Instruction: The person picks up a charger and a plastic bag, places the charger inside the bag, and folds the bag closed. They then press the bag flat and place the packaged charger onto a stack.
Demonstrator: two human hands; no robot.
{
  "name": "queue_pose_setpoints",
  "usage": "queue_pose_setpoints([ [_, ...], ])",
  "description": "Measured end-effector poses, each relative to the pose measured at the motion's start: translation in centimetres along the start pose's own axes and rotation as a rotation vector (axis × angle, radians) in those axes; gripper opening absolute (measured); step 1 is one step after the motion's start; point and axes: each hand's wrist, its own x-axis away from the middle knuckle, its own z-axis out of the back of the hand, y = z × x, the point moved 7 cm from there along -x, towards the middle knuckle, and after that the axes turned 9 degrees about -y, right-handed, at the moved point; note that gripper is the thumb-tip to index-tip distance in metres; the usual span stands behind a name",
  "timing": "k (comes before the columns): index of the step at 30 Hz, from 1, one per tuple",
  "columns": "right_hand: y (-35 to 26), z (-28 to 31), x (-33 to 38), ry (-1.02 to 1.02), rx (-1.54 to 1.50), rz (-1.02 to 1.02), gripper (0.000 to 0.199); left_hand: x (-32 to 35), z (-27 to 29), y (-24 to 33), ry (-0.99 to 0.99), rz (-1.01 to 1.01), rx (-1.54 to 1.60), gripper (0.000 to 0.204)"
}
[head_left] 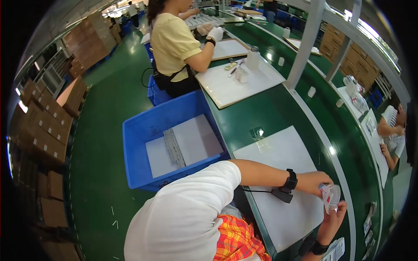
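My left hand [317, 182] and my right hand [334, 218] are both closed on a small clear plastic package [331, 196] with red and white print. They hold it between them, over the far edge of a white work sheet [285, 209] on the green bench. My left fingers grip its upper left side, and my right fingers pinch its lower side. What is inside the package is too small to make out. On my left wrist sits a black strap with a small dark device [283, 195] and a cable.
A blue bin [174, 139] holding white sheets and a grey patterned strip stands left of the bench. Beyond it, a person in yellow [174, 48] works beside another white board [239, 82] bearing a bottle. A grey metal post [307, 43] rises from the bench. Printed papers [334, 251] lie near my right wrist.
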Motion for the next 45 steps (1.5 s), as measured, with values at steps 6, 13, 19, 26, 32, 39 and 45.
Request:
queue_pose_setpoints([
  [6, -2.4, -1.9, 1.9, -0.073, 0.223, 0.246, 0.03, 0.3, -0.3, -3.7, 0.062, 0.279, 0.255, 0.036],
  [13, 7.0, 3.7, 0.9, 0.054, 0.158, -0.244, 0.039, 1.3, -2.2, -3.0, 0.219, 0.471, 0.373, 0.028],
  [19, 8.9, 7.0, -0.3, 0.063, 0.01, -0.231, 0.043, 0.0, -4.5, -6.2, 0.143, 0.53, 0.466, 0.033],
  [26, 5.3, 7.3, 2.9, -0.381, 1.043, 0.031, 0.038, 0.7, -5.1, -4.4, -0.409, -0.002, -0.336, 0.018],
  [32, 0.6, -4.0, 2.9, -0.497, 1.191, 0.029, 0.029, 2.5, -4.0, -2.3, -0.58, 0.13, -0.537, 0.021],
  [39, 2.6, -3.7, 2.0, -0.269, 1.192, 0.064, 0.015, 2.3, -5.9, -2.7, -0.542, 0.107, -0.451, 0.03],
  [45, 5.4, -3.2, 1.3, -0.318, 1.013, -0.141, 0.009, 2.3, -5.5, -3.2, -0.576, 0.213, -0.379, 0.033],
])
